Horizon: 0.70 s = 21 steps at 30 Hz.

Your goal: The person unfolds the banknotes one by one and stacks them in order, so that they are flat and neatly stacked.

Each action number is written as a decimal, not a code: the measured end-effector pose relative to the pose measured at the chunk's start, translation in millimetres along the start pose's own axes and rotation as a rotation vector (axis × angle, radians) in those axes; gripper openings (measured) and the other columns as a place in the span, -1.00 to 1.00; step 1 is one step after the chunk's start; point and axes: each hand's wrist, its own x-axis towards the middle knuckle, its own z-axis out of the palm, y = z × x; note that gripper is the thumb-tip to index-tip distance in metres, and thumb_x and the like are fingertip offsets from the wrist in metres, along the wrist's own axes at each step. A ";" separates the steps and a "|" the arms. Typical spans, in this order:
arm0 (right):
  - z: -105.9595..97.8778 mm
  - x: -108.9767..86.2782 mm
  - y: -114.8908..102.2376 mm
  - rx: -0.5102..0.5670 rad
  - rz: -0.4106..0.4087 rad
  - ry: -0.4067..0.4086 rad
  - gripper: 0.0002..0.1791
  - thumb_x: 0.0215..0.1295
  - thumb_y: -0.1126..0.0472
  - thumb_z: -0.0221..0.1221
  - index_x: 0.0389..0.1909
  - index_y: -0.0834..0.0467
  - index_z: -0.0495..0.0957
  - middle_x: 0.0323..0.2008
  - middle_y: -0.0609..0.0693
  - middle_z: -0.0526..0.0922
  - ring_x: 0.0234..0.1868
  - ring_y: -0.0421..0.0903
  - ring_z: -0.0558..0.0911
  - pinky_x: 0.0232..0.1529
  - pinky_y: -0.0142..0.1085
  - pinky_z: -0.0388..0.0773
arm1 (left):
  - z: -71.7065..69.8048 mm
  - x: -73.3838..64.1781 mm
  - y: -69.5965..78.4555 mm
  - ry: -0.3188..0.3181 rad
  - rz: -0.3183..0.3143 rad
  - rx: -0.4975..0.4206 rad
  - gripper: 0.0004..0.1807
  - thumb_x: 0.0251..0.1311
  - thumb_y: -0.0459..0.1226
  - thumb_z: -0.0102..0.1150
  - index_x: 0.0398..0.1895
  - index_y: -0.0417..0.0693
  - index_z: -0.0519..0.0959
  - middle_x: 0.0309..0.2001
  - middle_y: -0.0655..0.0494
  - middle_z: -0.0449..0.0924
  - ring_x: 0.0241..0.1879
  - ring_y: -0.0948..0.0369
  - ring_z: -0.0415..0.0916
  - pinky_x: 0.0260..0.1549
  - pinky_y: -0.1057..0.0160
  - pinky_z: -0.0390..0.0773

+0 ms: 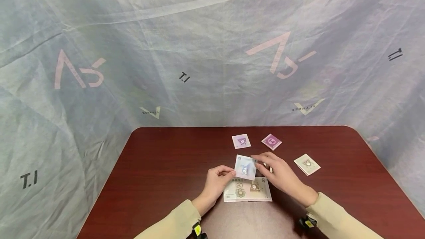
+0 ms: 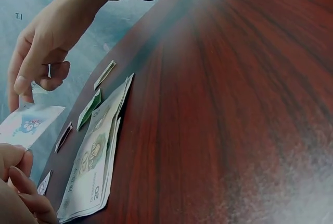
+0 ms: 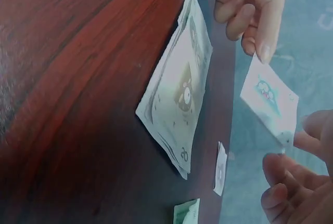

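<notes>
My left hand [image 1: 217,183] pinches the left corner of a small folded banknote [image 1: 245,168] with blue print and a cartoon figure, between thumb and fingertips. The note is held up above the table, tilted. My right hand [image 1: 282,174] is at its far right corner, fingers extended and thumb apart, fingertips right at the paper's edge in the right wrist view. Below the held note lies a stack of larger banknotes [image 1: 247,193] marked 20, with brownish print; several layers show at its edge [image 3: 156,125]. The held note overlaps the stack's upper part in the head view.
Further back on the dark red table [image 1: 159,165] lie a pale purple folded note [image 1: 241,141] and a deeper purple one [image 1: 271,142]. A beige folded note [image 1: 307,164] is at the right. A green folded note [image 2: 89,110] sits beyond the stack, mostly behind my right hand in the head view.
</notes>
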 end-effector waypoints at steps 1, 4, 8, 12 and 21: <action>0.0 -0.5 -0.9 -0.007 -0.012 0.003 -0.66 0.32 0.32 0.37 0.11 0.13 0.73 -0.08 -0.08 0.70 -0.19 -0.21 0.63 -0.22 -0.26 0.58 | 0.1 0.1 0.0 0.003 -0.002 -0.006 -0.89 0.20 -0.37 0.45 -0.30 -0.28 0.77 -0.43 -0.10 0.73 -0.45 0.30 0.53 -0.47 0.45 0.47; 0.4 -2.4 -2.3 -0.026 -0.046 0.024 -0.67 0.26 0.35 0.39 0.06 0.13 0.74 -0.04 0.02 0.69 -0.13 -0.13 0.66 -0.20 -0.23 0.59 | 0.3 0.1 -0.1 0.012 -0.009 -0.019 -0.89 0.18 -0.39 0.45 -0.30 -0.32 0.77 -0.41 -0.17 0.73 -0.47 0.31 0.51 -0.48 0.46 0.46; 1.2 -3.0 -2.2 -0.033 -0.075 0.062 -0.72 0.17 0.39 0.45 -0.10 0.09 0.77 -0.08 0.04 0.68 -0.18 -0.15 0.65 -0.26 -0.30 0.57 | 0.8 0.1 -0.4 0.019 -0.017 -0.007 -0.88 0.19 -0.40 0.43 -0.29 -0.35 0.76 -0.40 -0.21 0.73 -0.49 0.34 0.47 -0.49 0.46 0.42; 1.6 -1.8 -1.9 -0.044 -0.061 0.074 -0.77 0.13 0.35 0.50 -0.24 0.00 0.77 -0.22 -0.15 0.68 -0.32 -0.28 0.59 -0.36 -0.40 0.50 | 2.4 0.4 -0.8 0.010 -0.023 0.023 -0.89 0.21 -0.43 0.40 -0.29 -0.38 0.75 -0.41 -0.20 0.71 -0.48 0.33 0.46 -0.50 0.47 0.40; 0.4 3.3 -2.2 -0.146 -0.038 -0.009 -0.77 0.13 0.30 0.51 -0.31 -0.03 0.68 -0.36 -0.27 0.67 -0.42 -0.30 0.52 -0.40 -0.32 0.49 | 2.8 -0.3 1.3 -0.034 -0.029 0.049 -0.90 0.21 -0.44 0.38 -0.28 -0.37 0.74 -0.38 -0.27 0.71 -0.44 0.27 0.49 -0.49 0.46 0.40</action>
